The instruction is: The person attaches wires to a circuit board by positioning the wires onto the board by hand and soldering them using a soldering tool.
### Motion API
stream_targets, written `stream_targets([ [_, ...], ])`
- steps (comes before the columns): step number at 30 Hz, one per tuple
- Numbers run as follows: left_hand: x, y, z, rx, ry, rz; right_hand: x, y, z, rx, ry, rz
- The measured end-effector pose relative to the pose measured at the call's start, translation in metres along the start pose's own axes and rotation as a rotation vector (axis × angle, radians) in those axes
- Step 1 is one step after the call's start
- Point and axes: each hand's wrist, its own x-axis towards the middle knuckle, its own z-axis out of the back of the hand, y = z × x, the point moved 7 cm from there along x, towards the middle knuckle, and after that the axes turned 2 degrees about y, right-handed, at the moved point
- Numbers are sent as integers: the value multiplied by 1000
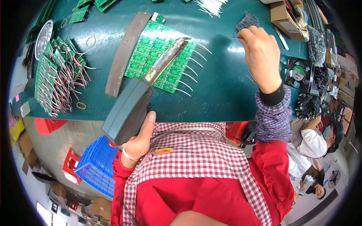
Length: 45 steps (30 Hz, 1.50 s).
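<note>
My left hand (140,140) is closed round the handle of a soldering gun (126,109). The gun's worn metal barrel reaches over a green circuit board panel (151,49), its tip near the panel's right edge. Several white wires (192,68) stick out from that edge. A brown-grey bar (126,56) lies along the panel's left side. Further right, my right hand (262,52) pinches a thin dark wire (234,36) between thumb and forefinger. Just beyond these fingers lies a pile of dark wires (247,19).
Wired circuit boards (60,75) are heaped at the left beside a round dish (44,39). White wires (211,6) lie at the back. At the right are a cardboard box (288,22), a black fan (299,72) and bundled black wires (309,105). A blue basket (98,165) stands below the table.
</note>
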Motion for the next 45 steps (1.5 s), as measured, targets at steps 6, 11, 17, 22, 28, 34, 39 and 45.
stream_targets([
  [6, 0, 3, -2, -57, -4, 28, 16, 39, -12, -134, 70, 219],
  [11, -2, 1, 5, -13, -11, 8, 14, 45, -23, -173, 151, 242],
  [17, 3, 7, 4, -196, -30, 172, 9, 40, -20, 43, 8, 151],
  [22, 6, 3, -2, -378, -24, 313, -2, 57, -15, 543, -284, 40],
  [28, 7, 3, 0, -211, -4, 316, -18, 69, -25, 784, -357, -69],
  [34, 9, -1, -2, -10, 57, 199, -18, 71, -24, 762, -345, -48],
  [39, 10, -5, -6, 2, 80, 189, -19, 72, -24, 767, -329, -40],
  [45, 7, -7, -6, 89, 98, 85, -19, 76, -21, 750, -307, -25],
])
